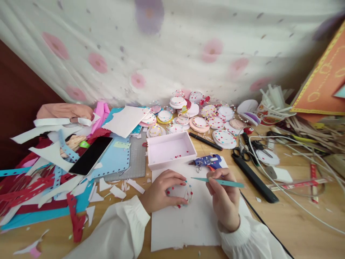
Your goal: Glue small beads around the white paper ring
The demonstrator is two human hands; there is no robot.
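Left hand point(159, 190) clamps the beaded foam disc point(180, 192) flat on the white foam sheet point(185, 223) to steady it, right hand point(223, 196) pinches teal pick tool point(219, 181) tip-inward, pink bead tray point(171, 149), glue gun point(208, 162) just beyond.

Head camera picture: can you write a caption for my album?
Left hand steadies a white beaded disc on white paper; right hand holds a teal stick.

White long sleeves point(118, 230) (gathered cuffs)
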